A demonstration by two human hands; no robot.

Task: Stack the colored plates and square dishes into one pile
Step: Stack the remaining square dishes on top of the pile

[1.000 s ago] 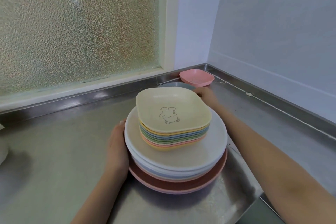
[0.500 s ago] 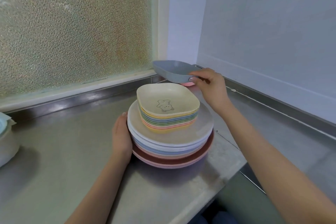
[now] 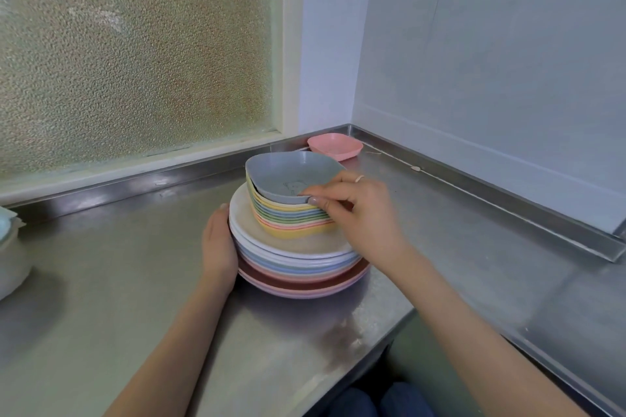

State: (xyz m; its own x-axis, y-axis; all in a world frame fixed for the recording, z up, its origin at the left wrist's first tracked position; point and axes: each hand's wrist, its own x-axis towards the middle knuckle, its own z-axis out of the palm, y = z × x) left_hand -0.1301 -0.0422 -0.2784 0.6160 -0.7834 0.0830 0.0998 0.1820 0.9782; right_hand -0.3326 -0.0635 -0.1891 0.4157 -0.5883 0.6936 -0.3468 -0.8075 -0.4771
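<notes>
A pile of round plates [image 3: 298,267] in white, blue and pink tones stands on the steel counter. On it sits a stack of pastel square dishes [image 3: 291,217]. A grey-blue square dish [image 3: 288,176] lies on top of that stack, slightly tilted. My right hand [image 3: 359,210] pinches its near rim, thumb inside. My left hand [image 3: 218,244] rests flat against the left side of the round plates. A pink square dish [image 3: 335,145] lies alone in the far corner.
The steel counter [image 3: 118,281] has a raised rim along the frosted window and the right wall. A pale container [image 3: 10,257] sits at the left edge. The counter steps down to a lower surface [image 3: 542,281] on the right.
My right hand lifted the grey-blue dish from behind the pile and brought it down onto the square-dish stack. My left hand stayed against the plates.
</notes>
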